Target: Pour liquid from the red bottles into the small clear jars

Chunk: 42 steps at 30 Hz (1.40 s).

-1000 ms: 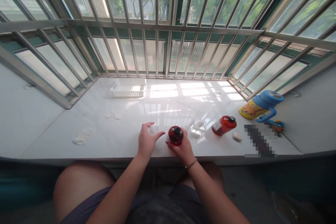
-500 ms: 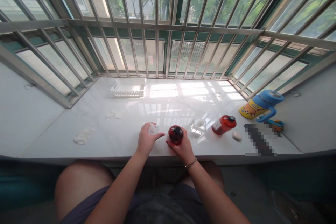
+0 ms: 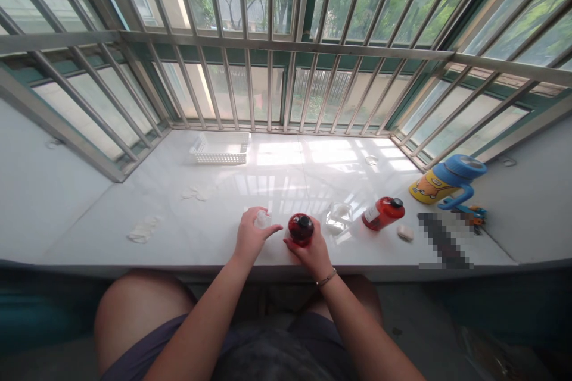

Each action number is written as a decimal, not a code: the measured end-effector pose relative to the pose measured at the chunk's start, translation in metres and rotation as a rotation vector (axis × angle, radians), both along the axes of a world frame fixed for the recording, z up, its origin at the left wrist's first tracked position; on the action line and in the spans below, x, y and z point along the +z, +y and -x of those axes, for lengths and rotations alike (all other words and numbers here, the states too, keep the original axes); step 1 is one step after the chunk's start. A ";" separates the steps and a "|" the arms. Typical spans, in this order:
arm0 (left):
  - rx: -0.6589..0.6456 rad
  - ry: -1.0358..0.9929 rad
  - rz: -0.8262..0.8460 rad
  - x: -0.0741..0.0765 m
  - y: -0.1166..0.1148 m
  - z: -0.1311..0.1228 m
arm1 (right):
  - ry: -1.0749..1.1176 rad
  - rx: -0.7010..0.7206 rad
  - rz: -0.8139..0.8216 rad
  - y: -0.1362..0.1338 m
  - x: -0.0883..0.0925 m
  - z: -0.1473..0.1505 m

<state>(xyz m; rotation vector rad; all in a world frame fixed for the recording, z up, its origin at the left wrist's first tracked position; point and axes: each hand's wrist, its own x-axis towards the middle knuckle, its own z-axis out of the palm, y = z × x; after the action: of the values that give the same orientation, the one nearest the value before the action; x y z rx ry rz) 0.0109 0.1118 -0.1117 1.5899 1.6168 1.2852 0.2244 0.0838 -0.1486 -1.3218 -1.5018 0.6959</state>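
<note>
My left hand (image 3: 251, 233) is curled around a small clear container (image 3: 263, 219), its thumb stretched out to the right. Close beside it, my right hand (image 3: 311, 247) grips a dark red bottle (image 3: 300, 228) with a black cap. The bottle stands upright near the front edge of the white counter (image 3: 187, 238). Right of that hand sits a clear square dish (image 3: 338, 217) with something white in it. A second red bottle (image 3: 383, 213) with a white label and black cap is farther right.
A white plastic basket (image 3: 221, 149) lies by the barred window. White crumpled pieces (image 3: 143, 230) are on the left. To the right are a pale soap-like lump (image 3: 405, 233), a blurred-out dark item (image 3: 444, 241) and a yellow-and-blue handled flask (image 3: 447, 180).
The whole view has shifted very slightly. Both hands keep their hold and place on the counter.
</note>
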 end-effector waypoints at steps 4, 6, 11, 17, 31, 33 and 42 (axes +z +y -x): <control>0.020 -0.027 0.058 0.002 0.000 -0.001 | -0.004 -0.009 -0.006 0.000 0.000 0.000; -0.004 0.005 0.025 0.002 0.000 -0.001 | -0.004 -0.011 -0.008 -0.001 0.000 0.000; -0.012 -0.004 -0.005 0.002 0.001 -0.002 | -0.004 -0.008 -0.005 -0.001 0.000 0.000; 0.007 -0.036 0.066 0.000 0.002 -0.002 | -0.008 -0.009 -0.001 -0.001 0.000 0.000; -0.003 -0.013 -0.010 -0.002 0.002 -0.002 | -0.008 -0.001 -0.014 -0.001 0.000 0.000; 0.038 -0.039 0.013 -0.003 0.002 -0.002 | -0.007 -0.001 -0.006 -0.001 -0.001 -0.001; 0.002 -0.025 -0.004 -0.001 0.001 -0.002 | -0.006 0.004 -0.011 -0.001 -0.003 -0.002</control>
<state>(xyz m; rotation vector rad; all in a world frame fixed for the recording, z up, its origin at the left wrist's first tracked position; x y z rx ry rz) 0.0133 0.1132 -0.1129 1.5691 1.6024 1.3045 0.2259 0.0828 -0.1515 -1.3141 -1.5115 0.6857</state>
